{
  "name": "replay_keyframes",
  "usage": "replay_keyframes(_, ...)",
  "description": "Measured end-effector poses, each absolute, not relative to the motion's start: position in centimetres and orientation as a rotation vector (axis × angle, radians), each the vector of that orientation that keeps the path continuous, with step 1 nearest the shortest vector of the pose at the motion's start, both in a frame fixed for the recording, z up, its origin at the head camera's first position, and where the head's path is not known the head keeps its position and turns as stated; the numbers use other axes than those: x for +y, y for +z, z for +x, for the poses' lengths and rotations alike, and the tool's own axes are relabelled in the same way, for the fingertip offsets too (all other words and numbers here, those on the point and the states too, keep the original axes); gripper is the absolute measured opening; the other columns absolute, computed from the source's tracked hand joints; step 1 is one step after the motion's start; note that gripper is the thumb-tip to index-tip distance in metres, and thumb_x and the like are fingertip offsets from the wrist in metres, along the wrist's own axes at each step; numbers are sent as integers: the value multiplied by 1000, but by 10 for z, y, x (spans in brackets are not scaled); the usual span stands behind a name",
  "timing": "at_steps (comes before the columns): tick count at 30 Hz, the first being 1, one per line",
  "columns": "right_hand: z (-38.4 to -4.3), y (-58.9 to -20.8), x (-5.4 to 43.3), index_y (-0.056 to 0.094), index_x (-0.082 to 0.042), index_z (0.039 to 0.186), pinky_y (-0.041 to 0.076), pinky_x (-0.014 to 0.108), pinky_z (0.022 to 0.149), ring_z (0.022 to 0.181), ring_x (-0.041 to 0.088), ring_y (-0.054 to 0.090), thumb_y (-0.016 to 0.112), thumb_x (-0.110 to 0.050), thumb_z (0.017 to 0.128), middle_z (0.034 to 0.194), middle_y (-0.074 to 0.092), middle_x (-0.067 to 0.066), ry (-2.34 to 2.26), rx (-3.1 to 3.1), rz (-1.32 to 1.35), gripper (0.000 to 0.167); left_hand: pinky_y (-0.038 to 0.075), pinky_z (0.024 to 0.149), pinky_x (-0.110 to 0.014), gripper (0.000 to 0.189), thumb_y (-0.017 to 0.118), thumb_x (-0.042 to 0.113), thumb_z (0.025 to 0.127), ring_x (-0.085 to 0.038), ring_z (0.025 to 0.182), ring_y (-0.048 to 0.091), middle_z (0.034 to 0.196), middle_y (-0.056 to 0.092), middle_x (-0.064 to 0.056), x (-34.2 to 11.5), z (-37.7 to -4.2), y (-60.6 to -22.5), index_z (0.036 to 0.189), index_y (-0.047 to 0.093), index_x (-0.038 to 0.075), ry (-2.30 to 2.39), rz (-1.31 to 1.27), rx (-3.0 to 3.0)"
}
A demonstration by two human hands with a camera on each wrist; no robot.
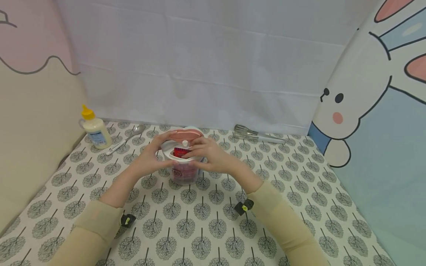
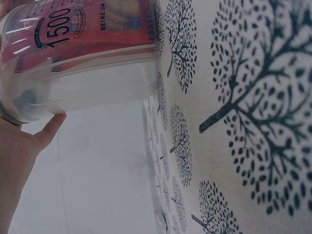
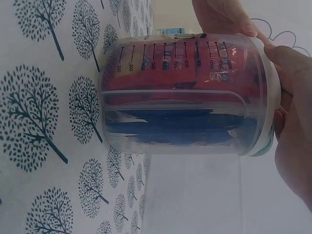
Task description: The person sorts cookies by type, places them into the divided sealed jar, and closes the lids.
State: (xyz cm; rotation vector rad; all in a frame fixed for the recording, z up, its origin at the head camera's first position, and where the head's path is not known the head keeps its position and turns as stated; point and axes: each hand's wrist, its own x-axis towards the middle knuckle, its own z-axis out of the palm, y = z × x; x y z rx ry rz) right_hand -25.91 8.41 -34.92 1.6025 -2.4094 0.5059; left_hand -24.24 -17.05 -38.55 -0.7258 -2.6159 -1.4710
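Observation:
A clear plastic storage jar (image 1: 184, 175) with a white rim and a raised pink flip lid (image 1: 185, 135) stands on the cloth. Behind its measuring marks, red packets (image 3: 161, 73) show through the wall, next to something dark blue (image 3: 175, 127). At the mouth, a red packet (image 1: 180, 152) is visible in the opening. My left hand (image 1: 151, 157) grips the jar's top from the left, thumb along the front rim and fingers up by the lid. From the right, my right hand (image 1: 214, 155) holds the rim, its fingers reaching over the mouth to the packet's end.
To the left stands a yellow-capped squeeze bottle (image 1: 97, 129), with a spoon (image 1: 125, 139) lying beside it. Metal tongs with a white handle (image 1: 257, 135) lie behind and to the right. A white curtain (image 1: 213, 66) closes off the back of the tree-print tablecloth (image 1: 203, 236).

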Motion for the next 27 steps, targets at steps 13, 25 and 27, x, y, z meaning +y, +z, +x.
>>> replay_keyframes(13, -252, -341, 78, 64, -22, 121, 29, 39, 107, 127, 18, 40, 55, -47, 91, 126, 61, -5, 294, -2591, 1503, 41, 34, 97, -66, 93, 82, 31, 72, -30, 117, 47, 143, 35, -5, -170, -243, -388, 144, 26, 48, -1465, -705, -2626)
replay_keyframes(25, -253, -346, 103, 67, -9, 109, 40, 33, 105, 121, 23, 48, 71, -14, 82, 126, 57, 11, 836, -2149, 1549, 28, 33, 98, -67, 93, 82, 31, 72, -34, 119, 46, 147, 31, -6, -171, -243, -387, 145, 25, 46, -1407, -720, -2630)
replay_keyframes(27, -254, -348, 106, 65, -7, 114, 39, 35, 106, 124, 25, 46, 73, -12, 80, 128, 54, 13, 872, -2112, 1495, 35, 33, 99, -67, 94, 82, 31, 72, -34, 120, 47, 147, 32, -6, -171, -243, -388, 145, 25, 45, -1391, -738, -2620)
